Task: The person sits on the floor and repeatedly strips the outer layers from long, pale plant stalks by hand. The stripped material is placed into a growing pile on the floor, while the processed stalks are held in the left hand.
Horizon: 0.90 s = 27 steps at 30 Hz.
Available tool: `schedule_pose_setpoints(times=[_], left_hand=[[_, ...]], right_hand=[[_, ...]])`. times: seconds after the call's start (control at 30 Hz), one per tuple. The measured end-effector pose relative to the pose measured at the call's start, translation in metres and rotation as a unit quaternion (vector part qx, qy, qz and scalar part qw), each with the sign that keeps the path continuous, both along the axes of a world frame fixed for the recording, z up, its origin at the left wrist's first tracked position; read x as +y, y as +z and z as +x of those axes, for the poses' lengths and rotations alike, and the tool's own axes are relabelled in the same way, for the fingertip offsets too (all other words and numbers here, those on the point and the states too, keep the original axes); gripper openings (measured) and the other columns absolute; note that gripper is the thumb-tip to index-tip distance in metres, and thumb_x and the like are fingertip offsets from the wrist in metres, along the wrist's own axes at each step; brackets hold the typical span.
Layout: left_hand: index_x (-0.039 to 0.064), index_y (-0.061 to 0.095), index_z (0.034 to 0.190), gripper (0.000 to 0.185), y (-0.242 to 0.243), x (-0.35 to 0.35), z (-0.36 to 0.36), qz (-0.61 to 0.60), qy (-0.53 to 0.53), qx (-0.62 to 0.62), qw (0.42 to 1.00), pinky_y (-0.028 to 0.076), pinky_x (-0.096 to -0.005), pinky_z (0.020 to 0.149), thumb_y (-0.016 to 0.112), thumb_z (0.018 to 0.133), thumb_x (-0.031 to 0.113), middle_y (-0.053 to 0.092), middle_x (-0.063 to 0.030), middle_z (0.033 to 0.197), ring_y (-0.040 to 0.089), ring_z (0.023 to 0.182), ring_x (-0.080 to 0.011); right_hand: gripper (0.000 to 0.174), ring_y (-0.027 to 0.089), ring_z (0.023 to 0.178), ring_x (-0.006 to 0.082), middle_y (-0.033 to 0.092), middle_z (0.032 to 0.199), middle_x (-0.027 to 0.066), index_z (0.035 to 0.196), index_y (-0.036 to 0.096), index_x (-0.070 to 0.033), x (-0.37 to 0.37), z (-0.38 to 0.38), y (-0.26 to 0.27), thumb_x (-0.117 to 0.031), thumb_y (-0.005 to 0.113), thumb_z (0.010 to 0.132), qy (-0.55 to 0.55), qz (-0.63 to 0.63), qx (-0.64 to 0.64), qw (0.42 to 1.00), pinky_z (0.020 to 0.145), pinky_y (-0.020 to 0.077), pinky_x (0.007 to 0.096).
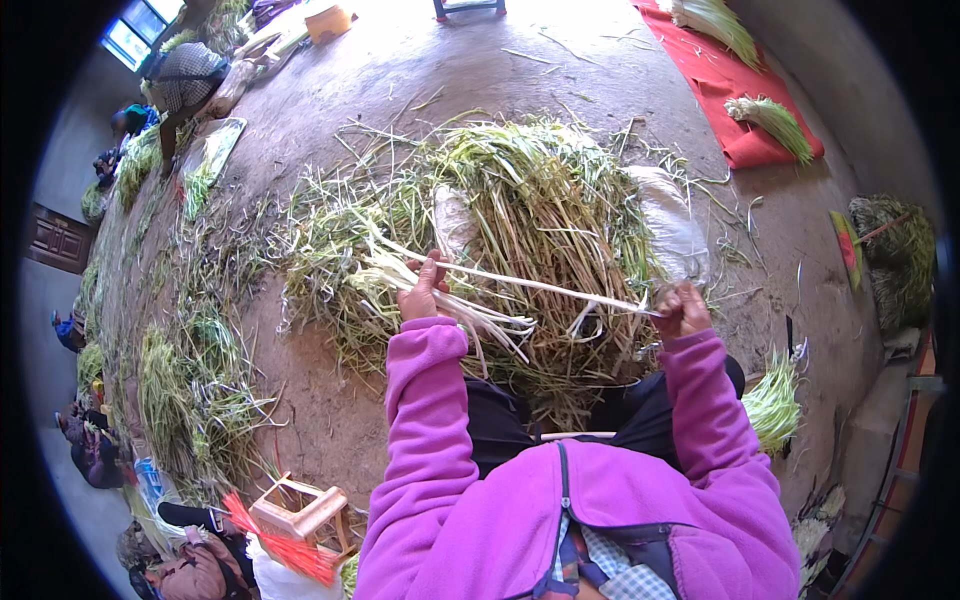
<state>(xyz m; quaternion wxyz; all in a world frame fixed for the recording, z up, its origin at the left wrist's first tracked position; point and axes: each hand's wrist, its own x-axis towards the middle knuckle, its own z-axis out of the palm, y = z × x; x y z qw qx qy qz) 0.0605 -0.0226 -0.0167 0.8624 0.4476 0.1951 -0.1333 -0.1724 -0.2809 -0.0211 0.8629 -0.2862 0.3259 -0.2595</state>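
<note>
My left hand [424,294] is closed around a small bunch of pale plant stalks [491,315], whose leafy ends point up and left. One long whitish stalk [544,286] is stretched from this hand across to my right hand [681,309], which pinches its far end. Both hands are above a large heap of green and brownish stalks [555,217] on the floor between my knees. Beside the heap's right edge is a white woven sack [670,221]; another whitish piece [452,219] shows within the heap. My right fingertips are partly hidden by the curled hand.
Loose greenery [176,382] is strewn over the floor [319,439] on the left. A small stool [298,510] with red strands [289,544] stands at lower left. Bundled stalks [772,124] lie on a red cloth [720,97]; another bundle [772,405] is by my right knee. Several people are along the left.
</note>
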Motion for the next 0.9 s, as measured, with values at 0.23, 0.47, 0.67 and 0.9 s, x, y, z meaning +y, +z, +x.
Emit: schedule_pose_setpoints(times=[0.23, 0.47, 0.67, 0.9], left_hand=[[0.007, 0.040, 0.088, 0.019, 0.002, 0.009, 0.007, 0.004, 0.054, 0.021, 0.998, 0.043, -0.0153, 0.043, 0.055, 0.076, 0.003, 0.058, -0.0100, 0.087, 0.058, 0.069, -0.0129], [0.007, 0.041, 0.089, 0.019, -0.006, 0.012, 0.008, -0.046, -0.004, 0.033, 0.998, 0.043, -0.0152, 0.043, 0.054, 0.076, 0.003, 0.057, -0.0112, 0.089, 0.057, 0.073, -0.0138], [0.008, 0.040, 0.092, 0.022, -0.002, 0.011, 0.008, -0.035, -0.026, 0.012, 0.999, 0.043, -0.0159, 0.042, 0.054, 0.076, 0.001, 0.057, -0.0123, 0.091, 0.057, 0.073, -0.0160], [0.009, 0.040, 0.095, 0.024, 0.001, 0.023, 0.019, -0.067, 0.028, 0.007, 0.997, 0.045, -0.0173, 0.045, 0.054, 0.076, 0.003, 0.058, -0.0101, 0.090, 0.057, 0.072, -0.0145]], right_hand=[[0.017, 0.032, 0.035, 0.0063, 0.037, 0.053, -0.0024, 0.076, 0.043, -0.013, -0.058, -0.078, 0.012, -0.028, 0.048, 0.082, 0.002, 0.019, -0.054, 0.998, 0.034, 0.0319, 0.0203], [0.030, 0.041, 0.047, 0.0054, 0.048, 0.088, 0.0043, 0.105, 0.040, -0.013, -0.003, -0.020, 0.032, -0.007, 0.052, 0.077, 0.191, -0.417, 0.233, 0.857, 0.040, 0.0425, 0.0207], [0.034, 0.054, 0.057, 0.0156, 0.053, 0.093, 0.0081, 0.113, 0.041, -0.014, 0.076, 0.028, 0.005, -0.009, 0.048, 0.079, 0.481, -0.447, 0.036, 0.754, 0.053, 0.0457, 0.0264], [0.022, 0.056, 0.080, 0.0297, 0.057, 0.077, 0.0118, 0.093, 0.054, -0.015, 0.081, -0.031, -0.042, -0.022, 0.047, 0.074, 0.795, -0.507, 0.195, 0.270, 0.070, 0.0444, 0.0368]])
